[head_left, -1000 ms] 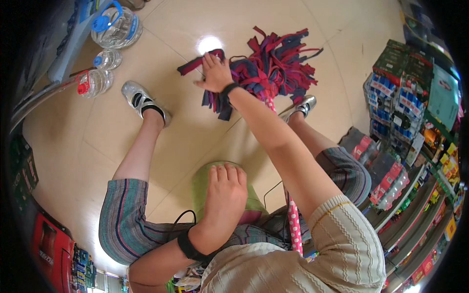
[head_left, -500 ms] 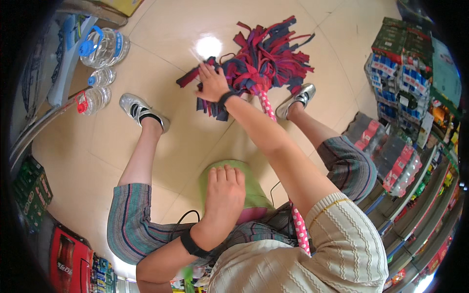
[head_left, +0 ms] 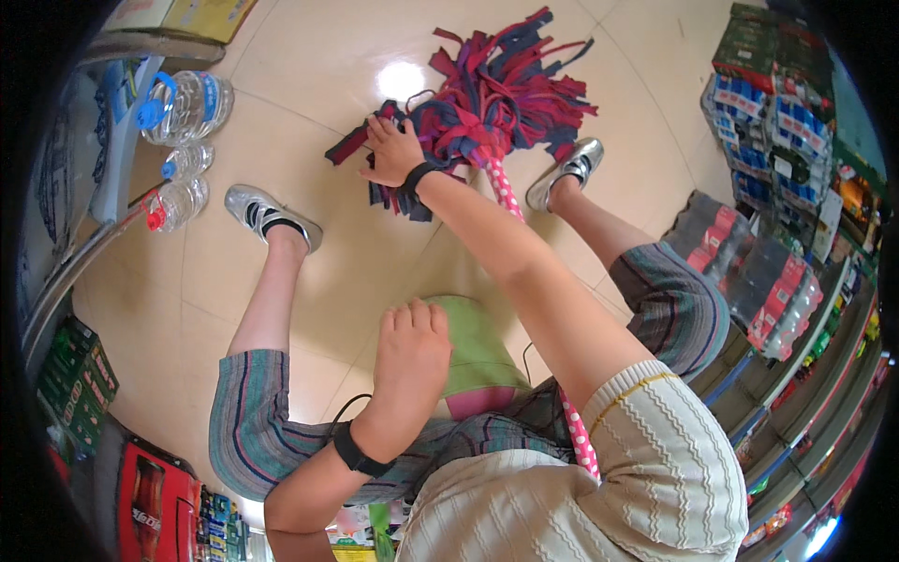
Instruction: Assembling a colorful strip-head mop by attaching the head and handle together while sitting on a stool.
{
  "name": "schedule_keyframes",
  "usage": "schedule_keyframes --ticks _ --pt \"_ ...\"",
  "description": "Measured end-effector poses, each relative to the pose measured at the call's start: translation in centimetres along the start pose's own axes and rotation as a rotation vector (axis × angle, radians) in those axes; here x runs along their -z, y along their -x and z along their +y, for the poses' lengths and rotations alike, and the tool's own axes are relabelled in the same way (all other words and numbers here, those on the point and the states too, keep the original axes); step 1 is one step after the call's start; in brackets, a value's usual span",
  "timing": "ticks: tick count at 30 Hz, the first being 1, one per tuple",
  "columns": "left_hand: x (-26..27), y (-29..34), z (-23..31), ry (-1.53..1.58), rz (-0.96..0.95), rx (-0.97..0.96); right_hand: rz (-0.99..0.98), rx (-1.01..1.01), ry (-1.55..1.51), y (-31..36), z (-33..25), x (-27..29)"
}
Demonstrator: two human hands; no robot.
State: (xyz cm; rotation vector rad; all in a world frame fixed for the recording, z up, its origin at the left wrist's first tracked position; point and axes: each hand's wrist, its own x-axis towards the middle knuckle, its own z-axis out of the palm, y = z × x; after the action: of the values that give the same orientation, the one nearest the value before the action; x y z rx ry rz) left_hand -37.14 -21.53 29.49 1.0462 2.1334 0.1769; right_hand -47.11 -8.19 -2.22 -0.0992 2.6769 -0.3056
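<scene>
Leftward shifts the left hand (head_left: 410, 361), lower centre, its hold unclear, while the right hand (head_left: 391, 153) lies splayed on upper-centre mop strips (head_left: 506, 94), some fanned, others bunched.

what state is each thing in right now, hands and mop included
right hand: open, fingers spread on the mop strips
left hand: fingers bent, grip unclear
mop strips: fanned out, tangled
mop handle: slanting, partly hidden by the right arm
large water bottle: capped
red-capped bottle: capped
dark bottle packs: wrapped
silver shoes: worn, apart
</scene>
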Motion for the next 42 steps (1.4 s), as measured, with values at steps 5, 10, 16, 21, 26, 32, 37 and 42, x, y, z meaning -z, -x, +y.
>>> schedule_keyframes --ticks 5,10,16,21,26,32,37,42 --pt "0.7 -0.8 0.0 0.033 -0.055 0.022 -0.042 0.015 -0.006 2.7 0.5 -1.2" --pt "0.5 -0.8 0.1 0.014 0.000 -0.020 -0.028 -0.040 -0.048 -0.1 -0.6 0.3" --pt "1.4 -1.2 -0.2 0.073 -0.150 0.028 -0.068 -0.010 -0.085 0.7 -0.9 -0.2" --pt "1.4 -1.7 -0.1 0.062 -0.152 0.052 0.013 0.002 -0.066 1.3 0.7 -1.3" --pt "1.5 -2.3 0.7 0.078 -0.132 -0.003 0.048 -0.065 -0.028 -4.3 0.7 0.8" --pt "2.1 -1.9 0.9 0.096 0.000 -0.002 0.113 -0.439 0.003 -8.7 4.8 1.8" --pt "1.7 -1.1 0.7 0.127 -0.076 -0.008 0.140 -0.336 -0.210 -9.1 3.7 1.1" --pt "1.4 -0.6 1.4 0.162 -0.061 -0.023 -0.043 0.103 -0.103 -6.6 -1.1 -0.4"
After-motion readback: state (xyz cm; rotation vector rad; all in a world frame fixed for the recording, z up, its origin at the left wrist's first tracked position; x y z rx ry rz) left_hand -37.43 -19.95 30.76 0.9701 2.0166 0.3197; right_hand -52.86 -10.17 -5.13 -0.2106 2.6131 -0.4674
